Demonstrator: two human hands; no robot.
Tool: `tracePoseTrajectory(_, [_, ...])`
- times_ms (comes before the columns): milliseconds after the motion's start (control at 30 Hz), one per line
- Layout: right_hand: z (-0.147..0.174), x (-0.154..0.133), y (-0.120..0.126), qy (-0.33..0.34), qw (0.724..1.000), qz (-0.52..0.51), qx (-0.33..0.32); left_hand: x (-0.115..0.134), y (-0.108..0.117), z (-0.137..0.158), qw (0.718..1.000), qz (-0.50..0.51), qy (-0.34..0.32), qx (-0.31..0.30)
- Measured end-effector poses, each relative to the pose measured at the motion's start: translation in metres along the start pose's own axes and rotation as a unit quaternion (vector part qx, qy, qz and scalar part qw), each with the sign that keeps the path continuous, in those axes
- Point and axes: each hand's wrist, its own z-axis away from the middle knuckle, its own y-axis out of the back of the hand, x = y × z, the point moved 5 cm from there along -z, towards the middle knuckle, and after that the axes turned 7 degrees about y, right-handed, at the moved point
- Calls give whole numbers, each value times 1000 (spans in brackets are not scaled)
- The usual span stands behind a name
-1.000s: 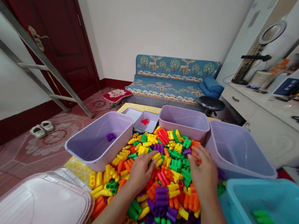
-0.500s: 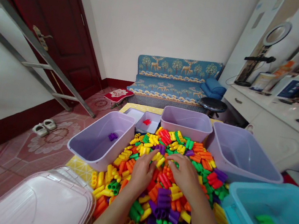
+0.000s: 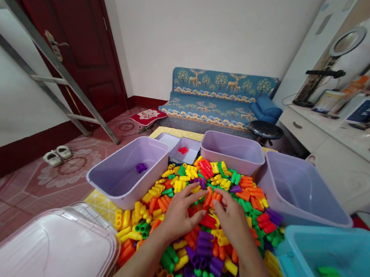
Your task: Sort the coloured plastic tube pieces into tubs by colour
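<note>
Loose plastic toy building blocks [image 3: 180,264], made of joined tubes in yellow, orange, green, purple and red, lie heaped in front of me. Over the middle of the heap, my left hand [image 3: 182,212] has its fingers spread and holds nothing; its fingertips come close to an orange building block [image 3: 211,197]. On the other side of that block, my right hand [image 3: 231,214] has its thumb and forefinger closed on the block's right edge. Around both hands lie red, yellow and purple blocks, such as a purple block [image 3: 204,243] just below them.
Around the heap stand a left lilac bin [image 3: 105,182] with a purple block, a back lilac bin [image 3: 231,158], a right lilac bin [image 3: 300,216], a small tray [image 3: 187,158] with red pieces and a turquoise bin [image 3: 304,274] with green blocks. Clear lids [image 3: 54,249] lie at the left.
The left hand has opened wider, its thumb swinging out to the right. An orange block now shows upright between the hands, at the right fingers. The yellow pieces by the left fingertips are no longer seen there.
</note>
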Motion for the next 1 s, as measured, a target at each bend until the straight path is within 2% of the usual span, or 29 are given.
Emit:
tracePoseTrajectory(167, [2, 0, -5, -10, 993, -111, -31, -5, -3, -1, 999, -28, 21, 3])
tracePoseTrajectory(300, [3, -5, -3, -8, 993, -108, -36, -7, -4, -3, 999, -29, 16, 0])
tracePoseTrajectory(400, [-1, -2, 3, -23, 995, -99, 5, -7, -4, -4, 1000, -19, 16, 3])
tracePoseTrajectory(500, [-14, 4, 13, -36, 987, -141, 70, -8, -4, -5, 1000, -12, 19, 11])
tracePoseTrajectory(700, [-57, 17, 29, -98, 943, -284, 146, -9, -4, -4, 1000, -13, 21, 14])
tracePoseTrajectory(867, [-89, 27, 29, -94, 897, -377, 210, -9, -4, -4, 999, -18, 27, 18])
tracePoseTrajectory(1000, [-101, 30, 23, -62, 857, -453, 236, -7, -3, -3, 999, -19, 28, 13])
